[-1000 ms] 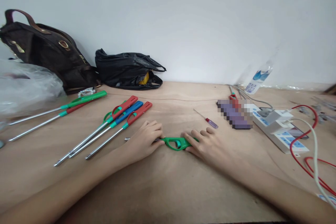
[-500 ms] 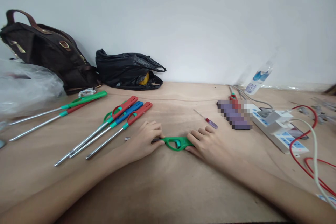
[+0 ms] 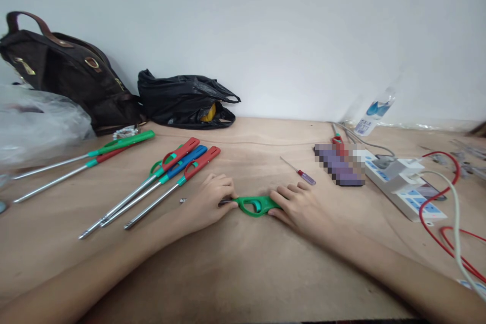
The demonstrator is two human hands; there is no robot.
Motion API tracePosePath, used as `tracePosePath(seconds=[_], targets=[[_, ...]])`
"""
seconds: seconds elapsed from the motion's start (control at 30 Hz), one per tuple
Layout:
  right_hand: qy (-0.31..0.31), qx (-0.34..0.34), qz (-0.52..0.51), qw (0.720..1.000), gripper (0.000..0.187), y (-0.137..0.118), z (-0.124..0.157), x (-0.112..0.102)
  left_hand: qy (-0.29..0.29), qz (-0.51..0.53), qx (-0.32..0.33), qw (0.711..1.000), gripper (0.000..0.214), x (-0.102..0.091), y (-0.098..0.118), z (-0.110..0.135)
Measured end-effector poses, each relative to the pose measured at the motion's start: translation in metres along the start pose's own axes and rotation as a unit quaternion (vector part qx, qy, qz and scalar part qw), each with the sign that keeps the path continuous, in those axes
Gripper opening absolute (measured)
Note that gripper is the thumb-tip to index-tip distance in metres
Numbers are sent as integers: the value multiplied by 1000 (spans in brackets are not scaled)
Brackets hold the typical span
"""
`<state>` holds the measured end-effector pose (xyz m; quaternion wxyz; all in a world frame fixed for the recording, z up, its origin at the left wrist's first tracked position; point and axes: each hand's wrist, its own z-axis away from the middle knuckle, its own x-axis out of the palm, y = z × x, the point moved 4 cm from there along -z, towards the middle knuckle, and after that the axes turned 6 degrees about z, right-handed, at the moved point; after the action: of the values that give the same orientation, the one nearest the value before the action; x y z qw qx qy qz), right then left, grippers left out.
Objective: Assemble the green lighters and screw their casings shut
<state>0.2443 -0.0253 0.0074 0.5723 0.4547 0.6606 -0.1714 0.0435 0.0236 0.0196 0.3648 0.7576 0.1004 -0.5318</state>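
A green long-necked lighter [image 3: 253, 206] lies crosswise between my two hands, just above or on the wooden table. My left hand [image 3: 211, 201] is closed on its metal tube, whose tip pokes out on the far side. Around the green handle's end my right hand [image 3: 298, 207] is closed. The teal trigger shows inside the handle's loop. Left of my left hand lie a red lighter [image 3: 203, 161], a blue lighter [image 3: 194, 158] and another red one [image 3: 182, 153], tubes toward me. A small screwdriver [image 3: 306, 177] with a purple handle rests beyond my right hand.
Farther left are a green lighter [image 3: 132, 140] and a red one beneath it. A clear plastic bag [image 3: 41, 121], a dark backpack [image 3: 76, 76] and a black plastic bag [image 3: 178, 101] stand behind. At right are a power strip [image 3: 417, 205], red cable [image 3: 421, 212] and tilted bottle [image 3: 374, 114].
Both hands keep their hold on the green lighter in nearly the same place. The whole view has shifted very slightly; nothing else has visibly moved.
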Motion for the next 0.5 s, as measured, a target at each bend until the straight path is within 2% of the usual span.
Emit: tracePosePath(seconds=[0.5], targets=[[5,3,4,1000,26,2,2,7,-16,-7,-1,1000,10,-1,2,0]])
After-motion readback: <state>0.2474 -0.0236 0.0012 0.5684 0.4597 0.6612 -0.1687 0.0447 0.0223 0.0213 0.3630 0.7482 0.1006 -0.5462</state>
